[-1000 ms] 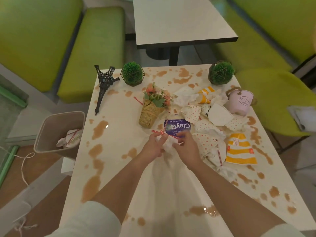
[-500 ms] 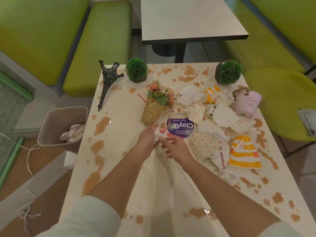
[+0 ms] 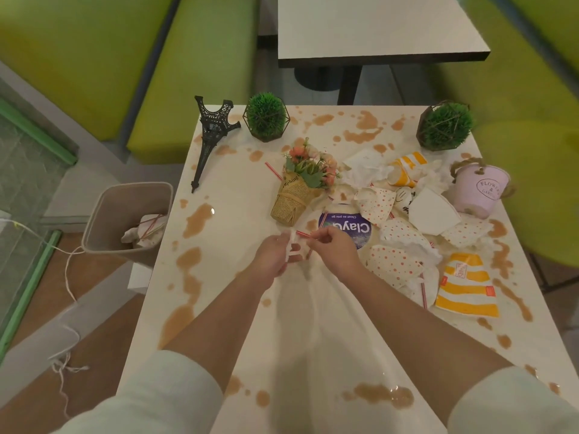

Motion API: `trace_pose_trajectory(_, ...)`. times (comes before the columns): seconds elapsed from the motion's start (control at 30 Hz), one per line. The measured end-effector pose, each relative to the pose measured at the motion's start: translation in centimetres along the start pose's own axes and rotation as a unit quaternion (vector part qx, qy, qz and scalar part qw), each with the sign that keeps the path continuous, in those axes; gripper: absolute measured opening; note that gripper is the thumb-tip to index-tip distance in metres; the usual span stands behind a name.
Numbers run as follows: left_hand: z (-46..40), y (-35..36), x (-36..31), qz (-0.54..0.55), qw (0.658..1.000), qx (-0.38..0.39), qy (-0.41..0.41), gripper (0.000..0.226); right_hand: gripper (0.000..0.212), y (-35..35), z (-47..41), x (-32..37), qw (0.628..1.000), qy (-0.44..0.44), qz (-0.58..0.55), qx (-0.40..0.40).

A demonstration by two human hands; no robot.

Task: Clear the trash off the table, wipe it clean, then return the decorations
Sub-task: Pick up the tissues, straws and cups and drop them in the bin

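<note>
My left hand [image 3: 274, 256] grips a crumpled white tissue [image 3: 293, 247] over the middle of the stained white table [image 3: 225, 308]. Beside it, my right hand [image 3: 333, 250] pinches red-and-white straws [image 3: 302, 234] against that tissue. Just behind my hands lies a blue wipes pack [image 3: 354, 228]. Crushed dotted and yellow-striped paper cups [image 3: 398, 264] and tissues are heaped at the right. Decorations stand around: a black tower model [image 3: 210, 136], two green plant balls [image 3: 266, 115] [image 3: 445, 125], a paper-wrapped bouquet [image 3: 302, 186] and a pink pail [image 3: 479, 189].
A beige bin [image 3: 106, 214] with tissues and straws in it stands on the floor at the table's left edge. Brown spills [image 3: 194, 220] dot the tabletop. Green benches and a second table [image 3: 376, 29] lie beyond; a green chair [image 3: 539, 195] is at the right.
My hands have gathered the tissue and straws together and closed around them. The view has shifted slightly forward.
</note>
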State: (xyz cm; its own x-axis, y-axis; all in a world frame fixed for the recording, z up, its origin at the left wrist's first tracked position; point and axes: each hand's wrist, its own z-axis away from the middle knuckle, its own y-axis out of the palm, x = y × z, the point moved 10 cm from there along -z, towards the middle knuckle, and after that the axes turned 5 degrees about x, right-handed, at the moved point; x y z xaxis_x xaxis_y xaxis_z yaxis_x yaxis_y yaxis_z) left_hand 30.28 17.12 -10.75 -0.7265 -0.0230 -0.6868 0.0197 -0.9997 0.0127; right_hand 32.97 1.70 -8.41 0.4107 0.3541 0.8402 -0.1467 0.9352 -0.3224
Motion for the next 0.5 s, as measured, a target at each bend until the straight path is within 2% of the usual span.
trace_pose_trajectory(0.07, -0.1, -1.2, 0.1, 0.003, 0.999, -0.036, -0.008, 0.032, 0.004, -0.7, -1.0, -0.2, 0.994, 0.004, 0.109, -0.009)
trace_pose_trajectory(0.2, -0.9, -2.8, 0.2, 0.003, 0.998, -0.063, 0.003, 0.037, 0.018, -0.9, -3.0, -0.4, 0.949, -0.015, 0.314, -0.009)
trace_pose_trajectory(0.3, -0.7, -2.9, -0.2, 0.024, 0.998, -0.059, 0.016, 0.018, 0.024, -0.1, -3.5, -0.2, 0.896, -0.042, 0.441, -0.013)
trace_pose_trajectory(0.4, -0.9, -3.0, -0.1, 0.05, 0.997, -0.053, 0.022, 0.02, 0.024, 0.4, -3.5, 0.3, 0.864, -0.057, 0.5, -0.03)
trace_pose_trajectory(0.5, -0.8, -3.4, -0.4, 0.035, 0.997, -0.052, 0.036, 0.025, 0.024, 0.5, -3.6, 0.5, 0.865, -0.058, 0.497, -0.035)
